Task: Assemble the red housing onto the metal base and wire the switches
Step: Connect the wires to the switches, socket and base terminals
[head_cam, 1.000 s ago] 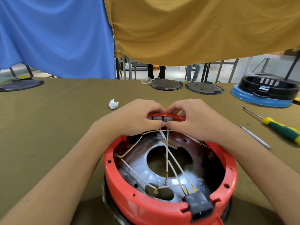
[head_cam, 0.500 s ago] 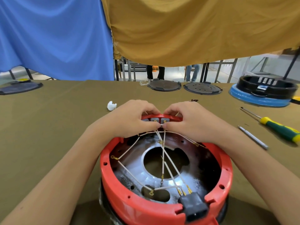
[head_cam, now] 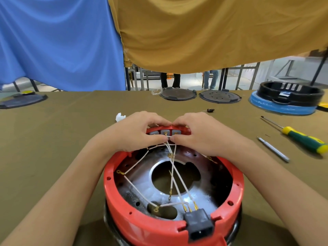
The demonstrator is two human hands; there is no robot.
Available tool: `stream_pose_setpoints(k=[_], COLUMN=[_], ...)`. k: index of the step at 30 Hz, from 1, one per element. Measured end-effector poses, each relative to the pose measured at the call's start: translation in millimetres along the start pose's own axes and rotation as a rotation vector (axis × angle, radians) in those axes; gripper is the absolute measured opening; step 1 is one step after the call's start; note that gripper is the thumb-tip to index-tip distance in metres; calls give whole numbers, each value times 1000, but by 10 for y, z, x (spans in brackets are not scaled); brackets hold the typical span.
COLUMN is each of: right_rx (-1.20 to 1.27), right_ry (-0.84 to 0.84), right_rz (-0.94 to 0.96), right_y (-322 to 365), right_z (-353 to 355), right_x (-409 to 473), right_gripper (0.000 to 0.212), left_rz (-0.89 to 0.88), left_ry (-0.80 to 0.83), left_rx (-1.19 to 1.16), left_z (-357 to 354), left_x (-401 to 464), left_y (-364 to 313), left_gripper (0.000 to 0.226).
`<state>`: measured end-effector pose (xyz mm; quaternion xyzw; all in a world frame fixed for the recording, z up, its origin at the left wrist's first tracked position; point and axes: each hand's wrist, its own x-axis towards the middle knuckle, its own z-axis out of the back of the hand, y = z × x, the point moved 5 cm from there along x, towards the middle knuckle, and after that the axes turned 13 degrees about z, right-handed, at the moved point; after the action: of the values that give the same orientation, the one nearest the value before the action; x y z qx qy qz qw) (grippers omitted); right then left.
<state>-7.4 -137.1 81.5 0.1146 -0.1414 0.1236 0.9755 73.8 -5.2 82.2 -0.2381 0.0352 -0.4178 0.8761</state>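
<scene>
Both hands at the far rim of the red housing [head_cam: 170,222], pinching wire at the switches.

No brand, label or writing that I can read anywhere. The housing is a round red plastic ring with small holes along its rim, sitting on the metal base [head_cam: 177,190] at the near middle of the surface [head_cam: 62,132]; I see a shiny dished plate with a big round hole inside it. A black socket [head_cam: 199,226] sits in the near wall. White wires [head_cam: 174,176] with brass ends cross the inside up to three grey switches [head_cam: 166,132] in the far wall. My left hand [head_cam: 134,132] and right hand [head_cam: 202,134] meet there, each grip curled, thumb and forefinger pinching the wire just below the switches. To the right lie a green-and-yellow screwdriver [head_cam: 301,137] and a thin metal tool [head_cam: 273,149].
</scene>
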Motion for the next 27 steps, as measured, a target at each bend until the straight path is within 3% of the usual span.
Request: stream_pose_setpoints(k=[5,8,11,17,22,27], right_rx=[78,68,74,29,24,44], right_ry=[-30,-2,17,39,12,17], right_rz=[-2,-9,3,72,69,81], right_y=[-33,-66,-62,-15,-15,-29], right_z=[21,35,75,44,39,28], right_x=[-36,-42,-15,27,-2,14], right_gripper=[32,38,44,34,39,37], left_rz=[142,132,70,7,92,74], left_ry=[80,74,50,1,89,142], left_rx=[-140,-140,-109,-44,-143,-176], left_z=[66,87,43,13,32,58], left_x=[-27,-28,-22,-17,-8,-31], left_y=[156,172,85,30,154,166], left_gripper=[63,38,29,29,53,29])
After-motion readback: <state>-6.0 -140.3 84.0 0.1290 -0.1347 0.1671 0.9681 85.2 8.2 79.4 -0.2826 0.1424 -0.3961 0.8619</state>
